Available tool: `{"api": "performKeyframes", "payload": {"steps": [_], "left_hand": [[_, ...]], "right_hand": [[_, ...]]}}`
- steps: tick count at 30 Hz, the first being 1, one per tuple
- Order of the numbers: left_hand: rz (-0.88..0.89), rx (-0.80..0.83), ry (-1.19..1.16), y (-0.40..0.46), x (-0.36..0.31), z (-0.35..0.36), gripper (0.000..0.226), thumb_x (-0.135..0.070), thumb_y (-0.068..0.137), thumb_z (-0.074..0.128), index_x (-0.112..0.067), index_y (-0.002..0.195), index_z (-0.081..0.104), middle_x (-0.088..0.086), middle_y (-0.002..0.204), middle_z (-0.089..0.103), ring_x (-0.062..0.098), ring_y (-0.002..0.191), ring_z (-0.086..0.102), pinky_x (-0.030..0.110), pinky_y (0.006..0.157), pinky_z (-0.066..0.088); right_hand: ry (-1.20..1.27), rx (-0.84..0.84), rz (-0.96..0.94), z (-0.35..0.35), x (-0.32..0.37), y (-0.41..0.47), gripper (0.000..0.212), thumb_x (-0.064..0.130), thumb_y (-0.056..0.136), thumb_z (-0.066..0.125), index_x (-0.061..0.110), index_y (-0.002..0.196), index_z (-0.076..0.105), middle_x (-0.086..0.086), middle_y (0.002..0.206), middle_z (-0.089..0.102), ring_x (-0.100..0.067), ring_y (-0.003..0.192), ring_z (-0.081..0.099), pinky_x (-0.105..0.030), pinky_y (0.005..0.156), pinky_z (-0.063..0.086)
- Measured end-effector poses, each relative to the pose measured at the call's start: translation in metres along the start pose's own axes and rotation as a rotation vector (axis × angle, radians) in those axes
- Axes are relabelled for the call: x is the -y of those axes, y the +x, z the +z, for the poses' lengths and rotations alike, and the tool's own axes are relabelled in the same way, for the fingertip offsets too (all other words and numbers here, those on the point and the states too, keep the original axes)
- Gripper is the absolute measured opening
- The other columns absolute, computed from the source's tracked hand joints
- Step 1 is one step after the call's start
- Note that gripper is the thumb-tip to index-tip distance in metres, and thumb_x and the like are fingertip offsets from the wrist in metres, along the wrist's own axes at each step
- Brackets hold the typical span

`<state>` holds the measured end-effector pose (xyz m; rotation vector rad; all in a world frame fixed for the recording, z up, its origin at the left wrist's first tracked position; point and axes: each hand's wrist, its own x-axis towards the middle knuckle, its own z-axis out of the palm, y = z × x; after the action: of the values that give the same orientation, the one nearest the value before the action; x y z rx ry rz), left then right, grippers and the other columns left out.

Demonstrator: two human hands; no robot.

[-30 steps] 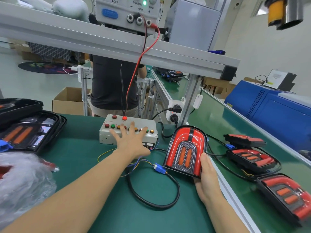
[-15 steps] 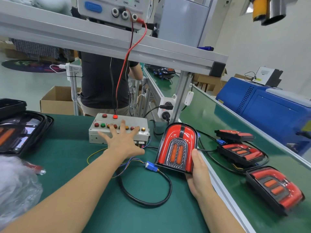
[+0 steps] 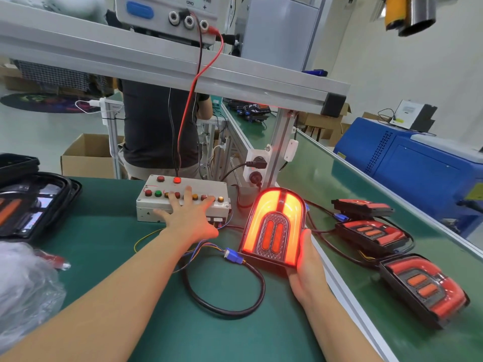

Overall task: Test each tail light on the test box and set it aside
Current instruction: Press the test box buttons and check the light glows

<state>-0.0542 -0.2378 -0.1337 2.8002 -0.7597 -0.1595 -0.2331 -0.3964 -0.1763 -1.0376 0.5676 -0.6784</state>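
Observation:
A red arch-shaped tail light (image 3: 274, 227) stands tilted up on the green bench, glowing bright orange-red. My right hand (image 3: 305, 267) holds it from behind and below, thumb along its right edge. Its black cable loops to a blue connector (image 3: 234, 257). My left hand (image 3: 189, 218) lies spread over the grey test box (image 3: 154, 207), straight fingers pressing its row of coloured buttons. Three unlit tail lights lie to the right: a near one (image 3: 423, 286), a middle one (image 3: 371, 232) and a far one (image 3: 363, 206).
Black trays (image 3: 34, 202) with more lights sit at the left, crumpled plastic wrap (image 3: 23, 288) in front of them. An aluminium shelf (image 3: 162, 64) with a power supply spans overhead. A person stands behind the bench. A blue machine (image 3: 407, 158) is at the right.
The tail light in my right hand has lit up bright. My left fingers have shifted slightly along the button row. The view has moved closer.

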Motion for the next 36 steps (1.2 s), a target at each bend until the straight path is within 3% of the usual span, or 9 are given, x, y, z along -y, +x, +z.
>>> {"api": "performKeyframes", "payload": {"steps": [11, 20, 26, 32, 36], "left_hand": [[-0.009, -0.001, 0.012, -0.0032, -0.0018, -0.0022, 0.089, -0.033, 0.073, 0.063, -0.055, 0.143, 0.012, 0.002, 0.158, -0.016, 0.043, 0.142, -0.015, 0.075, 0.103, 0.007], [-0.012, -0.012, 0.049, -0.0024, -0.002, -0.0007, 0.089, -0.031, 0.075, 0.06, -0.056, 0.143, 0.008, 0.002, 0.158, -0.018, 0.044, 0.142, -0.014, 0.075, 0.103, 0.006], [-0.007, -0.041, 0.067, -0.0028, -0.0003, 0.0035, 0.087, -0.028, 0.074, 0.055, -0.055, 0.143, 0.009, 0.003, 0.158, -0.019, 0.045, 0.141, -0.016, 0.076, 0.102, 0.002], [0.057, -0.173, 0.211, -0.0031, -0.0008, 0.0028, 0.085, -0.038, 0.072, 0.058, -0.047, 0.145, 0.015, 0.003, 0.16, -0.007, 0.037, 0.144, -0.012, 0.073, 0.103, -0.008], [0.091, -0.193, 0.254, -0.0028, -0.0008, -0.0008, 0.079, -0.033, 0.073, 0.057, -0.044, 0.144, 0.024, 0.004, 0.16, 0.001, 0.036, 0.145, -0.009, 0.07, 0.106, -0.008]], "right_hand": [[-0.022, 0.023, -0.005, -0.004, -0.0004, 0.0, 0.043, 0.052, 0.098, 0.034, 0.028, 0.124, 0.06, -0.002, 0.112, 0.073, -0.018, 0.103, 0.069, -0.047, 0.099, 0.048], [-0.007, 0.014, 0.014, -0.0055, 0.0003, 0.0004, 0.042, 0.049, 0.101, 0.034, 0.025, 0.122, 0.062, -0.002, 0.109, 0.074, -0.017, 0.099, 0.071, -0.043, 0.092, 0.052], [0.0, -0.005, 0.021, -0.0023, 0.001, 0.0001, 0.04, 0.048, 0.1, 0.036, 0.026, 0.12, 0.063, -0.002, 0.11, 0.074, -0.019, 0.105, 0.069, -0.044, 0.095, 0.051], [-0.076, 0.018, 0.031, -0.004, 0.0015, 0.0005, 0.044, 0.054, 0.1, 0.035, 0.028, 0.121, 0.064, 0.003, 0.114, 0.072, -0.014, 0.106, 0.068, -0.042, 0.099, 0.048], [-0.038, 0.003, 0.037, -0.0032, 0.0024, 0.0014, 0.042, 0.051, 0.101, 0.035, 0.026, 0.119, 0.064, 0.0, 0.112, 0.073, -0.017, 0.102, 0.07, -0.041, 0.091, 0.052]]}}
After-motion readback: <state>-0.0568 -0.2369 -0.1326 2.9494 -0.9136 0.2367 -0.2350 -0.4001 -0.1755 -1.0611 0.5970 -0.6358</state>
